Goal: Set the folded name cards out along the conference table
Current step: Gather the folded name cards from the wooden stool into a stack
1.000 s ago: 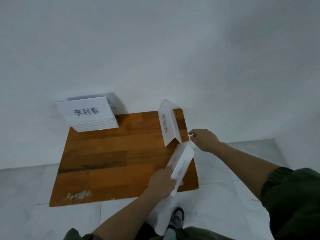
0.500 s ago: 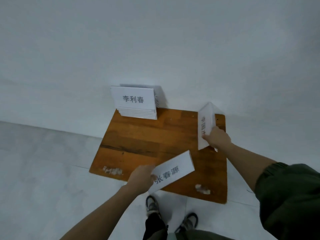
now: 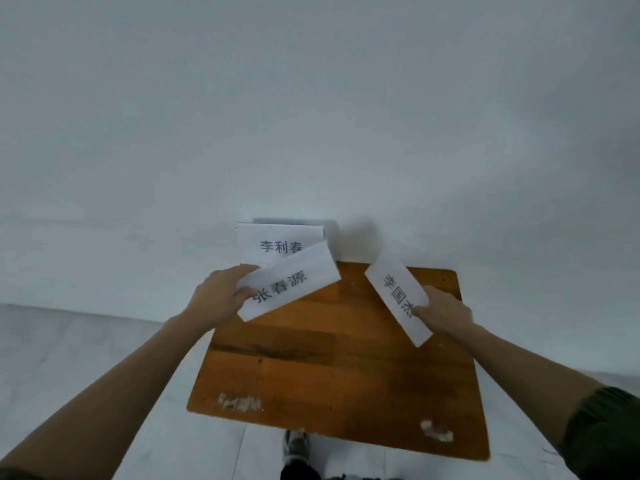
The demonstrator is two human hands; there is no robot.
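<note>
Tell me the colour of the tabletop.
Orange-brown wood tabletop with darker streaks, seen in the head view.

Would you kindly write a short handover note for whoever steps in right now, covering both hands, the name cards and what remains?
Left hand: holds a name card by its left end, lifted above the wooden table.
Right hand: holds a second name card by its near end, also lifted, over the table's right edge.
Stack of remaining cards: at the table's far left corner, partly hidden behind the left-hand card.
Done: no card stands in place on the table yet.
Left: stand both held cards on the table, then set out the rest of the stack.
</note>
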